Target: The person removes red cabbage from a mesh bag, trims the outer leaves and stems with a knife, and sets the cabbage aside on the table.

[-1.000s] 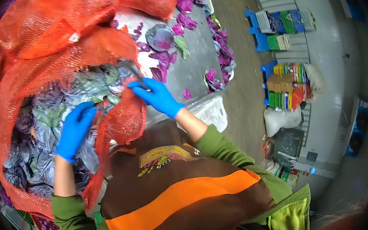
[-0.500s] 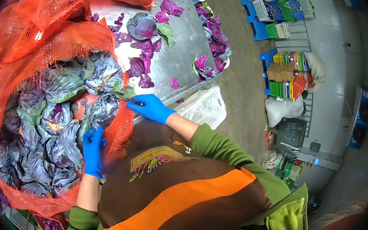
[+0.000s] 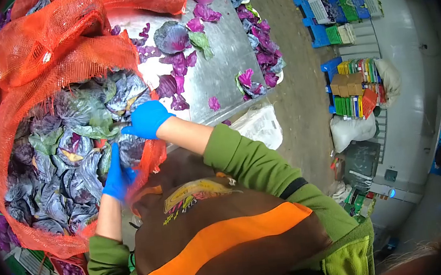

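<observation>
A dark purple cabbage head (image 3: 131,150) sits at the near right edge of an open red mesh bag (image 3: 0,134) full of cabbages with loose grey-green outer leaves (image 3: 96,130). My left hand (image 3: 118,176), in a blue glove, is against the near left side of that head, fingers stretched up and thumb apart. Just above the head is my right hand (image 3: 149,119), also blue-gloved, with its fingers closed. What it holds is hidden by the glove.
Purple leaves and a cabbage (image 3: 171,37) lie on a metal table (image 3: 231,56). Beyond its far edge, a container holds more leaves (image 3: 265,52). A white crate (image 3: 262,127) stands beside the table. Stacked crates (image 3: 352,88) line the right side; a red crate (image 3: 72,272) is lower left.
My right hand has moved left over the bag, and the dark handle and leaf seen at it before no longer show. My left hand's fingers have straightened upward. The view has shifted slightly.
</observation>
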Demonstrator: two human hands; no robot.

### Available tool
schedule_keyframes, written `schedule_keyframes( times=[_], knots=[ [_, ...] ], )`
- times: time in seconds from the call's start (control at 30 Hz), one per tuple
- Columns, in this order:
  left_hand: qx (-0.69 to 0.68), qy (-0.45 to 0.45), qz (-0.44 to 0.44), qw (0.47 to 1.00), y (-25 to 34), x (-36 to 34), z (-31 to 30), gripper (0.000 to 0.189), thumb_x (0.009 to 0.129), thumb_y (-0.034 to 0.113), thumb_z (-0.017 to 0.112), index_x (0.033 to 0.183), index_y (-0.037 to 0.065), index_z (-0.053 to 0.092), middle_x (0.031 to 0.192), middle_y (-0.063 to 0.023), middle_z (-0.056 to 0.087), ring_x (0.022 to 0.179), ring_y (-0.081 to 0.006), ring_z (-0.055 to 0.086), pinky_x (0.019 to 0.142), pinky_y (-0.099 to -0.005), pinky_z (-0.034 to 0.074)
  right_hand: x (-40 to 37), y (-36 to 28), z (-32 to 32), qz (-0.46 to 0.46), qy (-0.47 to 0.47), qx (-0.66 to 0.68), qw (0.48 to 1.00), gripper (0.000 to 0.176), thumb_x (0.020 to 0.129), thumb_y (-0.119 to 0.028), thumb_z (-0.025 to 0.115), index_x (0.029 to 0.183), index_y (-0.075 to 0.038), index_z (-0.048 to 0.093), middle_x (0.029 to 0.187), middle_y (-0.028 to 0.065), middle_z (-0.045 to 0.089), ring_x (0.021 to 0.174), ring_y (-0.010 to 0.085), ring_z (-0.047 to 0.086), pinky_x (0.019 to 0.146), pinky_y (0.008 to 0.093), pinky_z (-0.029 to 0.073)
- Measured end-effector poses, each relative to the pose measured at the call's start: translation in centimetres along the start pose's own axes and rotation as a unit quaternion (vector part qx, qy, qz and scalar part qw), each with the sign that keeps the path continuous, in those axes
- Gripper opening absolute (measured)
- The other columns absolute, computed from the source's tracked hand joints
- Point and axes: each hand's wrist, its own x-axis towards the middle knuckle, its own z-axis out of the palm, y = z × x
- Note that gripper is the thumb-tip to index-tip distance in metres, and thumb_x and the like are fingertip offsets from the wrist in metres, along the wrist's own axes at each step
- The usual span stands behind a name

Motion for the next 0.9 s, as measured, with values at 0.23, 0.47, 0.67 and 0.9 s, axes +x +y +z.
schedule_keyframes(
  times=[0.23, 0.47, 0.67, 0.9],
  knots=[
    [0.100, 0.136, 0.046, 0.985, 0.1, 0.4, 0.9, 0.058, 0.089, 0.060, 0.053, 0.113, 0.008, 0.060, 0.087, -0.0008, 0.065, 0.059, -0.0105, 0.052, 0.050, -0.0251, 0.043, -1.8, 1.9, 0.2, 0.054, -0.006, 0.100, 0.994, 0.068, 0.084, -0.065, 0.049, 0.085, 0.000, 0.071, 0.084, 0.0230, 0.066, 0.078, 0.0383, 0.065, 0.073, 0.0468, 0.051],
    [0.467, 0.251, 0.231, 0.816, 2.7, -4.0, 1.7, 0.031, 0.089, 0.031, 0.067, 0.079, 0.004, 0.055, 0.069, 0.0007, 0.053, 0.058, -0.0057, 0.045, 0.054, -0.0237, 0.042, -4.8, 3.3, 2.7, 0.109, 0.105, 0.276, 0.949, 0.060, 0.082, -0.067, 0.051, 0.095, -0.012, 0.071, 0.081, 0.0212, 0.066, 0.077, 0.0393, 0.064, 0.071, 0.0462, 0.051],
    [0.246, 0.153, 0.034, 0.956, 2.5, -2.0, 1.0, 0.065, 0.091, 0.062, 0.046, 0.128, 0.010, 0.057, 0.108, -0.0039, 0.064, 0.090, -0.0111, 0.059, 0.078, -0.0284, 0.046, -1.0, 4.8, 2.2, 0.129, -0.104, 0.231, 0.959, 0.083, 0.078, -0.078, 0.046, 0.079, 0.002, 0.065, 0.071, 0.0207, 0.064, 0.063, 0.0305, 0.065, 0.064, 0.0412, 0.052],
    [0.257, 0.129, 0.184, 0.940, 2.3, -2.9, 3.0, 0.069, 0.088, 0.047, 0.057, 0.140, 0.005, 0.042, 0.138, -0.0063, 0.048, 0.124, -0.0186, 0.046, 0.101, -0.0349, 0.037, -3.5, 3.6, 1.7, 0.147, -0.076, 0.499, 0.851, 0.072, 0.080, -0.068, 0.058, 0.115, -0.006, 0.063, 0.072, 0.0058, 0.059, 0.061, 0.0144, 0.059, 0.056, 0.0288, 0.050]
  ],
)
